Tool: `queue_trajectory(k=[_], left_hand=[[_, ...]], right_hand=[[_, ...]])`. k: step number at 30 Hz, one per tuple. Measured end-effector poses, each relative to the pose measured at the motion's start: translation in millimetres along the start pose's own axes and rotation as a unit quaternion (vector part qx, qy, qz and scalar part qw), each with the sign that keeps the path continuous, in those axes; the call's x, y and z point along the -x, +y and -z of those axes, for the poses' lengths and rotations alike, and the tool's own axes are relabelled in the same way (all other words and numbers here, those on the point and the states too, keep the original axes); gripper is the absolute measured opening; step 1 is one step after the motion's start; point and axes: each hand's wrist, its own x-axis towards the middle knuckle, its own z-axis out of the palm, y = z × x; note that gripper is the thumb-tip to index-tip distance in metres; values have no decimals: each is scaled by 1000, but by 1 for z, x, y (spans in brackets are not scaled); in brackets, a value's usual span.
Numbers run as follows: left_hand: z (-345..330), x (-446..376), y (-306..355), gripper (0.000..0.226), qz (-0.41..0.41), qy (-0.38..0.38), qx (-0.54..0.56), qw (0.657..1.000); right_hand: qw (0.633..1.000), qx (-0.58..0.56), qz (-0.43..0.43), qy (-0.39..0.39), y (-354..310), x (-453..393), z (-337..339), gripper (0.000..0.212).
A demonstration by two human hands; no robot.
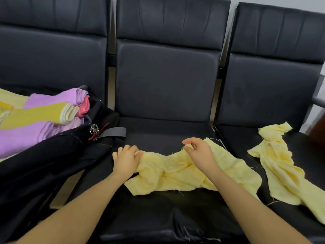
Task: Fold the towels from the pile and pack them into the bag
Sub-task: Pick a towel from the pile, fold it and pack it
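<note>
Both hands grip 1 crumpled yellow towel [184,171] between them: left hand [125,160] clutching, right hand [198,153] pinching. Left of them, bag [52,155] holds folded towels [38,118]; 1 unfolded towel [279,166] waits right.

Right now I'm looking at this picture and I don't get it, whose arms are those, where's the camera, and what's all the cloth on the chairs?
No machine here: a person works with bare hands. The single picture comes from a camera worn on their head, looking forward and down, so both arms reach in from the bottom edge.

In front is a row of black padded chairs. On the middle seat lies a crumpled pale yellow towel. The left hand grips its left end and the right hand pinches its upper edge, as if to spread it out.

A second unfolded yellow towel lies on the right seat, touched by neither hand. On the left sits an open black bag holding folded towels in purple, yellow and pink.
</note>
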Motion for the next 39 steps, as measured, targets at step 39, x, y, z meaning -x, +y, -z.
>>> queue_trajectory(k=[39], left_hand=[[235, -15, 109, 25, -28, 124, 554, 823]], right_hand=[[865, -335, 64, 368, -151, 4, 159, 23]])
